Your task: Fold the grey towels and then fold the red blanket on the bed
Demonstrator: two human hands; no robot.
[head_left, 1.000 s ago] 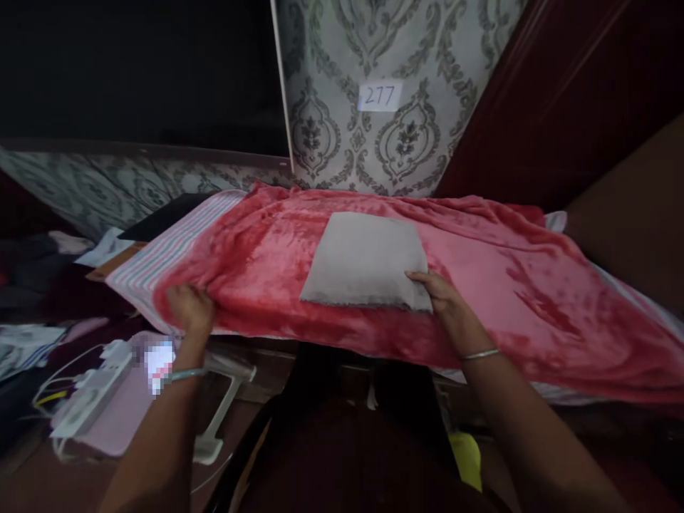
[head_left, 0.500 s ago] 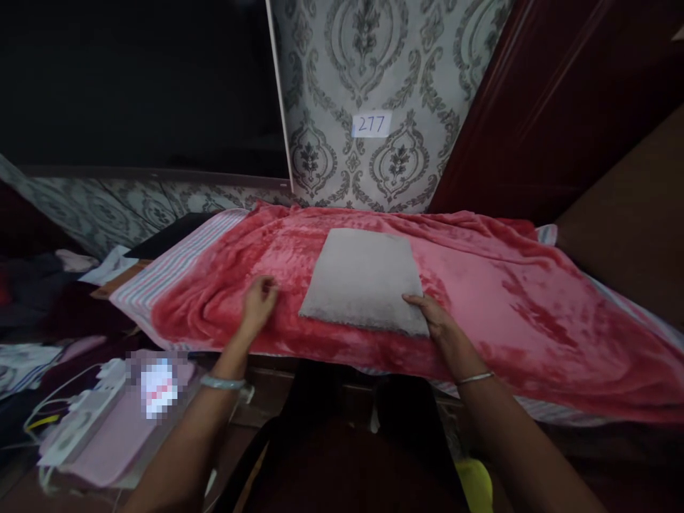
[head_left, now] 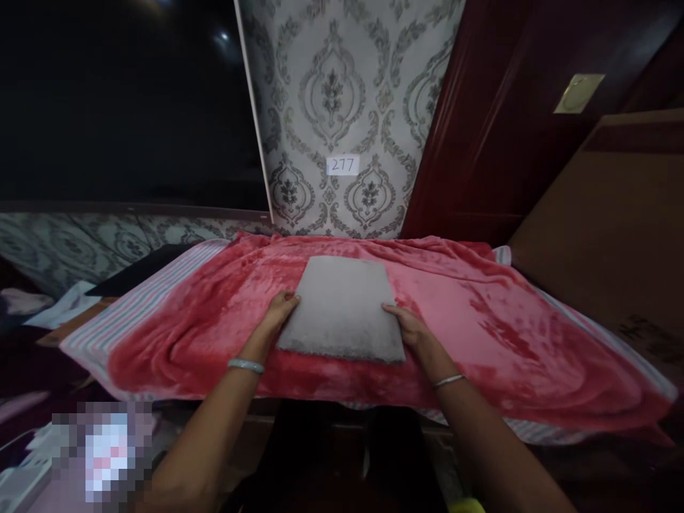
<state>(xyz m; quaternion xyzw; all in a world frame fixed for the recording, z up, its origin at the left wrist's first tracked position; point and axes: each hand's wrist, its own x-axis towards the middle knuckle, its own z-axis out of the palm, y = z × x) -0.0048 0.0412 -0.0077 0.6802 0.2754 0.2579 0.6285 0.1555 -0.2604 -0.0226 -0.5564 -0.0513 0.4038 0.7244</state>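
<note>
A folded grey cloth, soft and squared off, lies flat on a red plush blanket. My left hand is at the cloth's left edge, its fingers closed on the border. On the opposite side my right hand grips the right edge, thumb on top and the other fingers hidden below. The cloth's near edge looks slightly fuzzy and faces me.
Under the blanket shows a striped sheet. Behind stand a large dark screen and a patterned wall with a paper label reading 277. A cardboard box is at the right, and a blurred-out lit device lies at lower left.
My left hand has moved right, from over the blanket to the cloth's left edge. My right hand stays at the right edge. The view has tilted up and shifted right.
</note>
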